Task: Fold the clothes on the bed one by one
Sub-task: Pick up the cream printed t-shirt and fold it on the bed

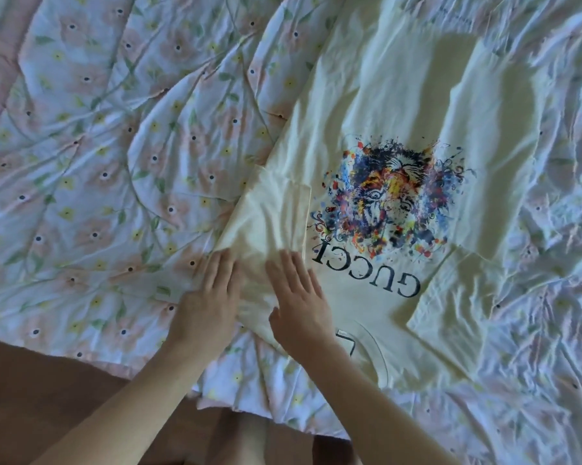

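A pale cream T-shirt [393, 105] lies spread face up on the bed, its collar toward me, with a colourful tiger print [392, 196] and dark lettering on the chest. Its left sleeve [272, 213] is folded in over the body. My left hand [205, 303] presses flat on the lower part of that sleeve, fingers straight. My right hand [299, 303] lies flat beside it on the same fold, fingers spread. The other sleeve [450, 297] sticks out at the right.
A floral quilt [98, 162] in white, pink and green covers the bed, heavily wrinkled on the right. The bed's near edge [91, 357] runs across the lower left, with brown floor [41, 397] below it.
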